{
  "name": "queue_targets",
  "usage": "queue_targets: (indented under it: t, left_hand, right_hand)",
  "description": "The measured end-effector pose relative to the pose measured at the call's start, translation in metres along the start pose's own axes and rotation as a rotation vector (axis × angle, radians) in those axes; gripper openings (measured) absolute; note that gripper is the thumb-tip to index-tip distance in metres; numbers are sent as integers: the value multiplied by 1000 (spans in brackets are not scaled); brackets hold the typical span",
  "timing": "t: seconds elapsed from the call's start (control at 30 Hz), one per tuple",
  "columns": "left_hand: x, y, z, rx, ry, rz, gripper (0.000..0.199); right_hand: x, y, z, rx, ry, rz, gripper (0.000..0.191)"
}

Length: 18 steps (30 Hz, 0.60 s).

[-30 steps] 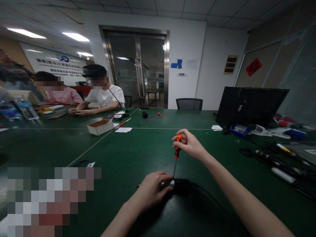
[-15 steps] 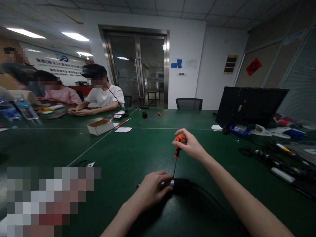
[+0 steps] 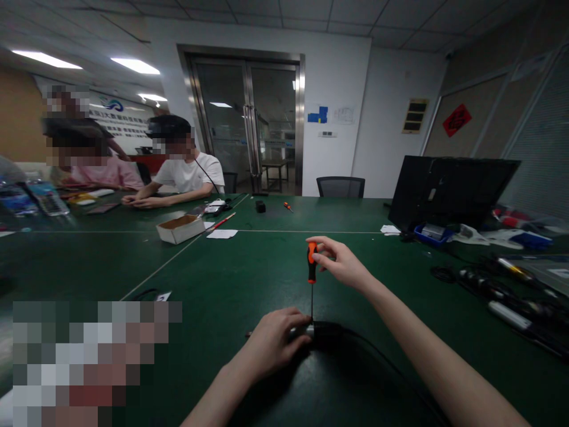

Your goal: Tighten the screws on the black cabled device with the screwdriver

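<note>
An orange-and-black screwdriver (image 3: 312, 261) stands nearly upright, its handle between the fingers of my right hand (image 3: 341, 262). The tip of its shaft meets a black-and-silver corded device (image 3: 328, 334) lying on the green table (image 3: 213, 284). My left hand (image 3: 278, 337) is closed around the device's silver part and covers much of it, so its exact kind is hidden. From the black end a dark cable (image 3: 377, 350) runs off to the lower right.
An open white box (image 3: 180, 231) sits at the left, beside a red pencil-like stick (image 3: 222, 222). Farther back lie a small orange screwdriver (image 3: 288, 206) and a black block (image 3: 260, 206). A monitor (image 3: 453, 196) and corded tools (image 3: 502, 296) occupy the right. Several people sit or stand beyond.
The screwdriver has swung from a slight rightward lean to upright, its handle moving left with my right hand, whose fingers have shifted on it. My left hand has stayed put.
</note>
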<state>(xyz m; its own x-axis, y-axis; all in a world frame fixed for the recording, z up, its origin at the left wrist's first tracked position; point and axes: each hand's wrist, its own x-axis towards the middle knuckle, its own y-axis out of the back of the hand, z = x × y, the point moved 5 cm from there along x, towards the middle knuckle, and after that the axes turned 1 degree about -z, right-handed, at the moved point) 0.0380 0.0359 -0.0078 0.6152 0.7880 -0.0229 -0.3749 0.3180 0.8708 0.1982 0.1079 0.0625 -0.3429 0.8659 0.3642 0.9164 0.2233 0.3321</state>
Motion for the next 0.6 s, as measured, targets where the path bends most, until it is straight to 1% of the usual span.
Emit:
queue_targets:
  t: [0.1,0.17,0.27,0.4,0.47,0.53,0.6]
  left_hand:
    - [-1,1,2,-7,0,0,27]
    - [-1,1,2,-10,0,0,28]
    - [0,1,1,-17,-4,0,28]
    - [0,1,1,-13,-6,5,27]
    - [-1,1,1,-7,-6,7,27]
    - [-1,0,1,-5,-5,7,27]
    - [-1,1,1,0,2,5,28]
  right_hand:
    - [0,-1,3,37,-26,31,37]
    - [0,-1,5,91,-64,56,41]
    - [0,-1,7,152,-95,60,41]
    - [0,2,3,40,-33,48,34]
    - [1,2,1,-13,-16,33,37]
    - [1,2,2,-16,-20,17,40]
    - [1,1,4,-10,-30,24,40]
